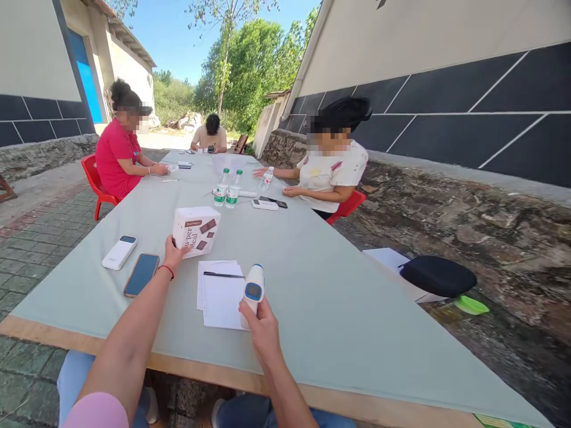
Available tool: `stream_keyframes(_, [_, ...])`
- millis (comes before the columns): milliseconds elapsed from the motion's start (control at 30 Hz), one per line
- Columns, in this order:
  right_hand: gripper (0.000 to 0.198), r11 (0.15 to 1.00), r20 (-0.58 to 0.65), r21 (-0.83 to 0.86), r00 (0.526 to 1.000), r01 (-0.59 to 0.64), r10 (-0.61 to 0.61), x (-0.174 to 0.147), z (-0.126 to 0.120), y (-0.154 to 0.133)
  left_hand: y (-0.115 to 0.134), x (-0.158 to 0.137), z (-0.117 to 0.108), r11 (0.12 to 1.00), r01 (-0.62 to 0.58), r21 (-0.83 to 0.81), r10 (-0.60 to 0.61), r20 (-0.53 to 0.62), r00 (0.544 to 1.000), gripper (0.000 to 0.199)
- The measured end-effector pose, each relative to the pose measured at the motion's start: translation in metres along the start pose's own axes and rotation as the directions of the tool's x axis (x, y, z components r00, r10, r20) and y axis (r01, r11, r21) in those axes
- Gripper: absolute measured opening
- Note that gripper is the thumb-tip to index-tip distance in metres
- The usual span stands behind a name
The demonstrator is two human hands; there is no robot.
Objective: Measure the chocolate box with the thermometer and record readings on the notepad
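Pink fabric sleeve foremost, the left hand grips a white, brown-printed cardboard box just beyond white rectangular paper, the right hand holds a white-and-blue, pistol-shaped thermometer, both taken up, the slim black pen not yet.

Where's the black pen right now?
In the head view, left of centre, the black pen lies on the white paper, just left of the white-and-blue device in the right hand.

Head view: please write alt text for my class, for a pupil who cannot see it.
The left hand grips a box and the right hand holds a thermometer at an outdoor table. A pen lies on paper nearby, with a phone to the left. Three people sit farther along.
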State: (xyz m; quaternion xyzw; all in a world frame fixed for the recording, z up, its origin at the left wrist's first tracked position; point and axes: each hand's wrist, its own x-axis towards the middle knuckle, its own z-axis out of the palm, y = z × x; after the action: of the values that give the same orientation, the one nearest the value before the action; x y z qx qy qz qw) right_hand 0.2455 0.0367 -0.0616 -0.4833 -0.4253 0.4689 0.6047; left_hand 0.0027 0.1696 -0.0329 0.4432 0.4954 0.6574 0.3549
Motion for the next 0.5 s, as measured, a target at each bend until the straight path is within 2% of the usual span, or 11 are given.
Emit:
stream_keyframes(100, [0.037, 0.999, 0.071, 0.025, 0.997, 0.026, -0.028, -0.005, 0.006, -0.007, 0.011, -0.017, -0.012, 0.994, 0.075, -0.08, -0.078, -0.029, 0.997, 0.067])
stream_keyframes(233, [0.035, 0.998, 0.197, 0.058, 0.98, 0.019, -0.03, -0.022, 0.02, -0.018, 0.024, -0.063, -0.03, 0.927, 0.255, -0.275, -0.264, 0.001, 0.964, 0.061])
stream_keyframes(300, [0.035, 0.996, 0.242, 0.091, 0.97, 0.016, -0.037, -0.033, 0.028, -0.022, 0.024, -0.088, -0.033, 0.899, 0.318, -0.3, -0.321, 0.039, 0.946, 0.06])
stream_keyframes(367, [0.035, 0.991, 0.267, 0.132, 0.963, 0.005, -0.04, -0.045, 0.035, -0.025, 0.021, -0.109, -0.031, 0.896, 0.345, -0.278, -0.334, 0.088, 0.938, 0.06])
stream_keyframes(500, [0.035, 0.988, 0.248, 0.146, 0.969, -0.056, 0.018, -0.06, 0.048, -0.019, 0.014, -0.125, -0.025, 0.942, 0.283, -0.178, -0.264, 0.123, 0.957, 0.063])
